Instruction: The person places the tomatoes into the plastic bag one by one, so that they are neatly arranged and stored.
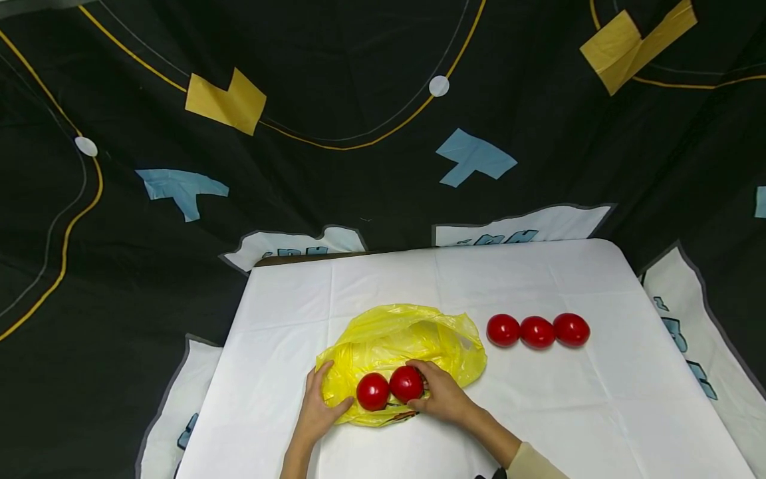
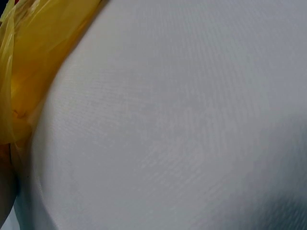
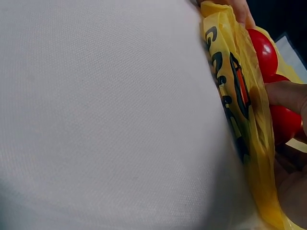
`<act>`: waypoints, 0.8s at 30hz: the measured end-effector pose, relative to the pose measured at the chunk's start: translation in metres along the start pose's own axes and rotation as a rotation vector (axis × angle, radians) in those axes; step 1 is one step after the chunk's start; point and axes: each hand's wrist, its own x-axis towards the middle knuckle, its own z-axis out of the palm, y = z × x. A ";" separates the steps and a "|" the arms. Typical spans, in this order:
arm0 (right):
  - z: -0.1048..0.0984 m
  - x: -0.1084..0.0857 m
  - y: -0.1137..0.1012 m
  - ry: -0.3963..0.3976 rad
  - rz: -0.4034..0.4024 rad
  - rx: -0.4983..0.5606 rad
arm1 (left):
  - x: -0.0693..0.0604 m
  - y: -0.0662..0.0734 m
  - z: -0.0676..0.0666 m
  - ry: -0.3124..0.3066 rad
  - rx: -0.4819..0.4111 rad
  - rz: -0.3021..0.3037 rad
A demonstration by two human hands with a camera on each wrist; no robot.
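A yellow plastic bag [image 1: 383, 332] lies spread with its mouth open on the white-covered table. My left hand [image 1: 318, 407] holds the bag's left edge, thumb toward the middle. Two shiny red tomatoes sit side by side on the bag. The left tomato [image 1: 372, 391] lies between my hands. My right hand [image 1: 447, 397] grips the right tomato [image 1: 406, 384] between thumb and fingers. In the right wrist view, both tomatoes rest behind the bag's printed front edge [image 3: 232, 86]. Only a strip of the bag [image 2: 43, 52] shows in the left wrist view.
Three more red tomatoes [image 1: 537, 332] stand in a touching row to the right of the bag. The white tablecloth [image 1: 598, 412] has fold lines. Behind the table hangs a dark patterned cloth [image 1: 335, 186].
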 end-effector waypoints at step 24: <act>-0.021 -0.007 0.000 0.023 -0.005 0.024 | 0.000 0.002 -0.001 -0.003 0.005 0.001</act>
